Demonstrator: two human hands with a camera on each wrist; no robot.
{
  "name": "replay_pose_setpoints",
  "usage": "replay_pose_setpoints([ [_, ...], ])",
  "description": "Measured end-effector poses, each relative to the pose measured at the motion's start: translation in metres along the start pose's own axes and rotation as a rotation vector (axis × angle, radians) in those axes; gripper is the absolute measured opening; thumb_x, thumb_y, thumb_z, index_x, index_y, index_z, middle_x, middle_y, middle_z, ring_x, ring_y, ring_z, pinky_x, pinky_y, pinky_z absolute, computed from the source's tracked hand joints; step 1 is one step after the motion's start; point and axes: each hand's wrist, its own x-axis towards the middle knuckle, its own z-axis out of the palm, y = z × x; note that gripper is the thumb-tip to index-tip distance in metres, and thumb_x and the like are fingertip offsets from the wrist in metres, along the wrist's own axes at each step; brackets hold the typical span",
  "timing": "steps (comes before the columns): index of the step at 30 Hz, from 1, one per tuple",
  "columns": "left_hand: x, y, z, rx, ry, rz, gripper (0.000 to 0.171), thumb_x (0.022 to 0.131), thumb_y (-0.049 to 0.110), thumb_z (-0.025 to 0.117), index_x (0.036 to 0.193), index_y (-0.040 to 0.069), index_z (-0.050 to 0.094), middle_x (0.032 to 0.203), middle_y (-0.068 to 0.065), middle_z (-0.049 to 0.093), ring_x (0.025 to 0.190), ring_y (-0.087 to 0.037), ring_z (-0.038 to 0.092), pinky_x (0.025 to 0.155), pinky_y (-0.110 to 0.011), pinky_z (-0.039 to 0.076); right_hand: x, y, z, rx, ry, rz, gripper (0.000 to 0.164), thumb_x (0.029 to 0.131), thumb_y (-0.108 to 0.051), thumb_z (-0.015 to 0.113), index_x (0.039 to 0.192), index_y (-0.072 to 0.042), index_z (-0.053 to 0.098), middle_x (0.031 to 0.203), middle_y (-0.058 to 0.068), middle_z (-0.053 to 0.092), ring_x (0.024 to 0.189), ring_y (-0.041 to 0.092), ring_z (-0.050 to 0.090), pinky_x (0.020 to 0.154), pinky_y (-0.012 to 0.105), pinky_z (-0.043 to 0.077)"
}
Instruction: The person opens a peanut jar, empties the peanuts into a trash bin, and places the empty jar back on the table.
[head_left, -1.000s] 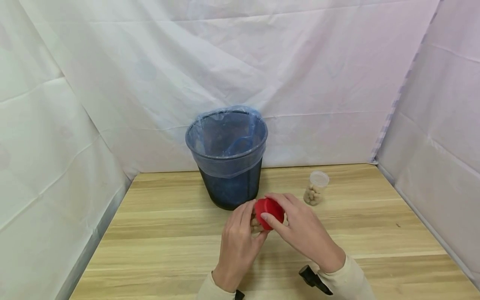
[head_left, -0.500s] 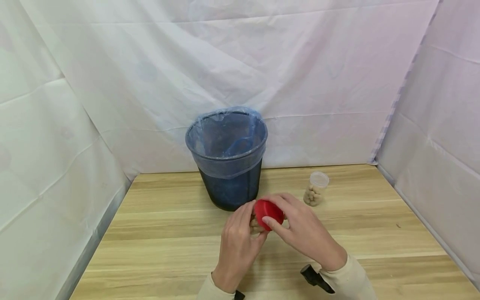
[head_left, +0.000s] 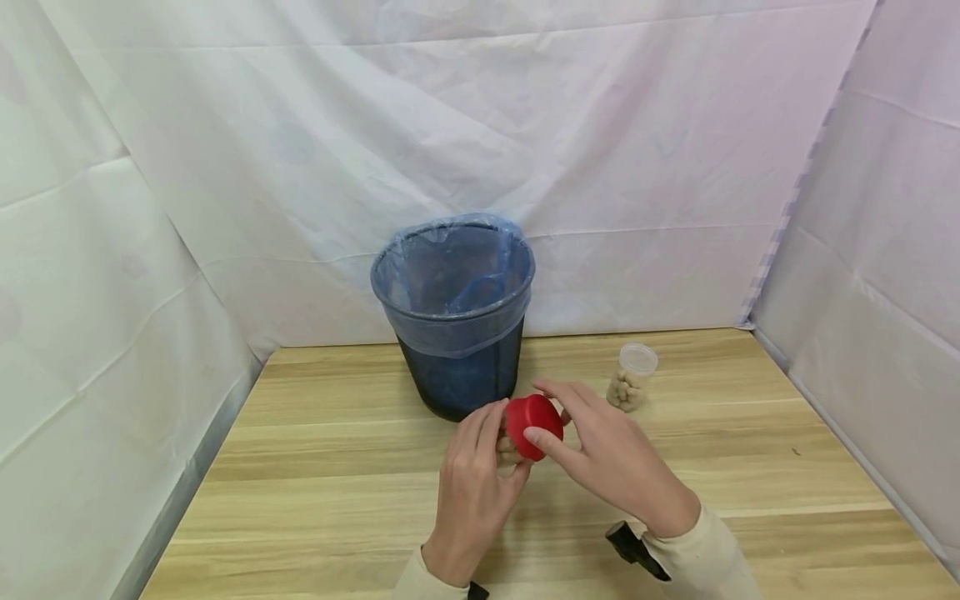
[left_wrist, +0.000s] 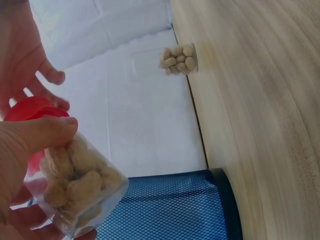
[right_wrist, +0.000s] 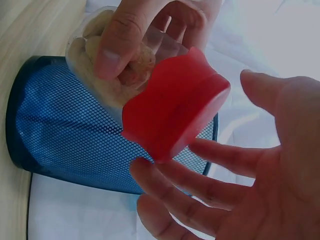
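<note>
A clear jar of peanuts (left_wrist: 82, 187) is gripped by my left hand (head_left: 474, 483), thumb on one side and fingers on the other. It is held tilted above the table, and its end toward my right hand bears a red cap (right_wrist: 175, 102) with a wavy edge. My right hand (head_left: 611, 454) is spread around the cap. In the right wrist view its thumb stands apart from the cap, while the fingertips are right at the cap's lower edge. Beyond this hand, a second clear jar (head_left: 628, 383) stands upright, partly filled with peanuts and without a red cap.
Behind my hands a dark mesh wastebasket (head_left: 465, 367), lined with a blue bag (head_left: 397, 271), stands on the wooden table (head_left: 315, 500). White sheeting (head_left: 637, 150) hangs along the back and both sides.
My right hand has loosened around the red cap and shifted slightly right, its fingers spreading. The cap and the jar have moved a little left with my left hand.
</note>
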Motion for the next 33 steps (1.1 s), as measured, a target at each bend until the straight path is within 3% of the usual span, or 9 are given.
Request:
replay_pose_setpoints([
  [4,0.0002,0.0005,0.0007,0.015,0.006,0.002,0.079,0.065,0.020,0.107,0.134,0.006,0.070,0.129,-0.009,0.073,0.118,-0.026,0.070,0.101,-0.042,0.064,0.0005,-0.0008,0.0004,0.027,-0.035,0.049,0.057,0.097,-0.043,0.081,0.145,-0.015,0.065,0.124,0.000,0.073,0.089,0.007,0.062,0.070,0.023,0.058],
  [8,0.0003,0.0009,0.0006,0.024,0.009,0.007,0.079,0.065,0.021,0.107,0.134,0.006,0.070,0.128,-0.010,0.074,0.117,-0.026,0.071,0.101,-0.042,0.064,0.0001,-0.0010,0.0003,0.040,-0.035,0.042,0.054,0.097,-0.039,0.083,0.143,-0.015,0.066,0.120,-0.001,0.073,0.088,0.006,0.061,0.071,0.023,0.058],
  [26,-0.0033,-0.0005,0.0013,0.029,0.004,0.005,0.084,0.062,0.020,0.108,0.135,0.004,0.070,0.130,-0.011,0.074,0.118,-0.027,0.071,0.100,-0.043,0.064,-0.0005,0.0017,-0.0043,-0.019,-0.027,-0.173,0.066,0.085,-0.023,0.095,0.144,-0.019,0.066,0.139,0.001,0.070,0.117,0.020,0.073,0.092,0.040,0.066],
  [30,-0.0032,0.0000,0.0015,0.025,0.001,0.002,0.083,0.064,0.022,0.108,0.136,0.005,0.069,0.130,-0.011,0.073,0.119,-0.027,0.071,0.101,-0.043,0.064,0.0000,0.0022,-0.0061,-0.014,-0.048,-0.142,0.069,0.089,-0.028,0.091,0.151,-0.017,0.062,0.150,0.008,0.064,0.126,0.029,0.071,0.094,0.047,0.066],
  [33,-0.0024,0.0009,0.0015,0.020,-0.004,-0.006,0.081,0.066,0.022,0.107,0.136,0.005,0.069,0.131,-0.011,0.073,0.120,-0.027,0.070,0.102,-0.044,0.063,0.0005,0.0019,-0.0080,0.031,-0.079,-0.057,0.069,0.096,-0.039,0.083,0.156,-0.017,0.056,0.156,0.008,0.060,0.123,0.026,0.072,0.093,0.045,0.066],
])
